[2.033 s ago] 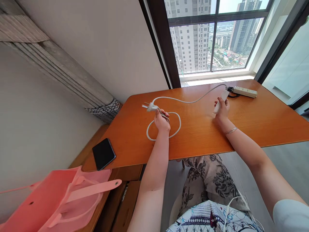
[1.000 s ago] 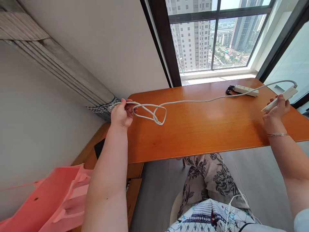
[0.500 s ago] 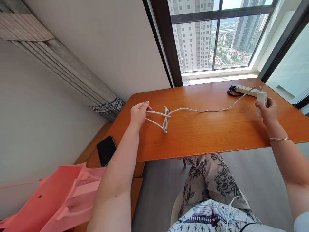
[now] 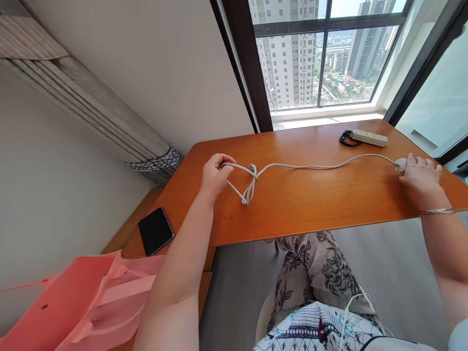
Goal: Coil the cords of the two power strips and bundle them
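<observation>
A long white power cord (image 4: 310, 167) runs across the wooden desk. My left hand (image 4: 215, 178) pinches a loop of it above the desk's left part. Beside that hand the cord is bunched in a loose twist, with its plug (image 4: 252, 168) partly visible at the top. At the right end of the cord, my right hand (image 4: 422, 176) lies over a white power strip (image 4: 400, 165), its fingers on top of it. Most of that strip is hidden under the hand; only the cord end shows.
A second, cream power strip (image 4: 370, 138) with a black cord lies at the back right of the desk (image 4: 314, 204). To the left are a black phone or tablet (image 4: 155, 231) and a pink rack (image 4: 84, 297). A window stands behind.
My right hand has lowered the upright white power strip onto the desk, slightly to the right. My left hand still has the cord, its grip shifted a little.
</observation>
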Demonstrator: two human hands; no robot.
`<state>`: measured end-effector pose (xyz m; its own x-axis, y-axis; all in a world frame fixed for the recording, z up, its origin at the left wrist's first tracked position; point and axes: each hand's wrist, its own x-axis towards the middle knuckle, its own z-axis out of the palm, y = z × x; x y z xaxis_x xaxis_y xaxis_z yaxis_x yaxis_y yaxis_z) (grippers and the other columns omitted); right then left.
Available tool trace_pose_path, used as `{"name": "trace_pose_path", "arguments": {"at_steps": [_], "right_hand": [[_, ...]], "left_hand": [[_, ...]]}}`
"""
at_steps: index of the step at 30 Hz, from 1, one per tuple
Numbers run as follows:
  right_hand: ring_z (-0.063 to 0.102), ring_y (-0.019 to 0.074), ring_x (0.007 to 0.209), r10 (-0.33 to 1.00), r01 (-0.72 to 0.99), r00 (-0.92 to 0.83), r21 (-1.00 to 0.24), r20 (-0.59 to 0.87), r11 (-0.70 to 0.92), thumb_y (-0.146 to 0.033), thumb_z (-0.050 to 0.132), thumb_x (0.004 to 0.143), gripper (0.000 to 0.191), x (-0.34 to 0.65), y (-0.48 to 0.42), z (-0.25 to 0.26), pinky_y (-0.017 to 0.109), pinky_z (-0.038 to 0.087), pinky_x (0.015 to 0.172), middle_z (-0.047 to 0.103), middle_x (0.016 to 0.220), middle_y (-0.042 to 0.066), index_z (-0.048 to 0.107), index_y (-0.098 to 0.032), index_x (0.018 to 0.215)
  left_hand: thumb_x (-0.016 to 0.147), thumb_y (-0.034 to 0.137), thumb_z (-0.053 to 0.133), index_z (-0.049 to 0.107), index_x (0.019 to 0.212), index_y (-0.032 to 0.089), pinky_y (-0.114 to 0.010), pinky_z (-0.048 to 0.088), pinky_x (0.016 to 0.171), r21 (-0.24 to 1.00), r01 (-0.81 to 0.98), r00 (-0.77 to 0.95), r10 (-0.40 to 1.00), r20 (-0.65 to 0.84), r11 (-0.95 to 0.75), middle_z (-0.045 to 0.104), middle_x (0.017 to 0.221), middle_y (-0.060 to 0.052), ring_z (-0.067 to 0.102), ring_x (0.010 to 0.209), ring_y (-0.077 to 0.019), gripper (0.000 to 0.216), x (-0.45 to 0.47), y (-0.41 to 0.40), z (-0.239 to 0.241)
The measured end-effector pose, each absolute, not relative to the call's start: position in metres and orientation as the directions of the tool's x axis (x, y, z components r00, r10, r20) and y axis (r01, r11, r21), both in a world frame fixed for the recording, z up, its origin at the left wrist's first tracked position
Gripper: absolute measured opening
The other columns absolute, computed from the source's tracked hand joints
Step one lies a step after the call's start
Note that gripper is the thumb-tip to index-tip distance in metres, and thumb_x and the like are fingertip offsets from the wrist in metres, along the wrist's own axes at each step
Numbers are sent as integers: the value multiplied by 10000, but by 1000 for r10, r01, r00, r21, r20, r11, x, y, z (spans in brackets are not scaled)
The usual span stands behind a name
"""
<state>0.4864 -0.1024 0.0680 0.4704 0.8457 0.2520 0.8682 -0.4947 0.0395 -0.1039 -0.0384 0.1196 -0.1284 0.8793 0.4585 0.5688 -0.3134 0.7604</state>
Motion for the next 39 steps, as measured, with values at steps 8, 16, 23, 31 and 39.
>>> {"name": "trace_pose_path", "arguments": {"at_steps": [8, 16, 23, 31, 39], "right_hand": [[427, 401, 1475, 924, 953, -120, -217, 364, 209, -454, 669, 909, 659, 359, -83, 82, 598, 340, 1194, 543, 1511, 228, 556, -131, 1472], [701, 283, 1117, 823, 409, -486, -756, 293, 511, -519, 735, 866, 603, 194, -70, 51, 471, 540, 1024, 725, 1243, 127, 625, -194, 1363], [719, 201, 850, 950, 3, -298, -995, 93, 99, -352, 675, 886, 178, 169, -58, 16, 383, 563, 899, 758, 843, 18, 676, -212, 995], [726, 210, 771, 966, -217, -257, -975, 18, -39, -322, 732, 829, 394, 174, -61, 20, 378, 583, 837, 710, 726, -36, 505, -260, 1145], [668, 157, 660, 978, -216, -207, -975, -12, -58, -390, 729, 830, 404, 173, -59, 18, 279, 547, 603, 660, 747, -54, 504, -272, 1143]], "left_hand": [[664, 132, 564, 633, 715, 211, -320, 513, 745, 610, 636, 63, 819, 570, -473, 645, 780, -14, 595, 759, -170, 116, -71, -54, 130], [748, 165, 588, 610, 932, 209, -329, 539, 775, 521, 625, 324, 800, 506, -582, 679, 930, -29, 632, 840, -186, 190, -26, -69, 128], [781, 157, 611, 584, 869, 222, -448, 493, 1002, 347, 655, 365, 682, 634, -672, 668, 1181, -115, 617, 1139, -274, 113, -15, -69, 101], [948, 414, 552, 660, 1138, 213, -363, 467, 717, 323, 875, 310, 930, 197, -360, 730, 770, -59, 703, 786, -278, 297, -3, -79, 83], [815, 288, 638, 647, 923, 215, -348, 523, 804, 592, 704, 340, 918, 204, -392, 751, 929, -63, 704, 862, -233, 131, 6, -72, 70]]}}
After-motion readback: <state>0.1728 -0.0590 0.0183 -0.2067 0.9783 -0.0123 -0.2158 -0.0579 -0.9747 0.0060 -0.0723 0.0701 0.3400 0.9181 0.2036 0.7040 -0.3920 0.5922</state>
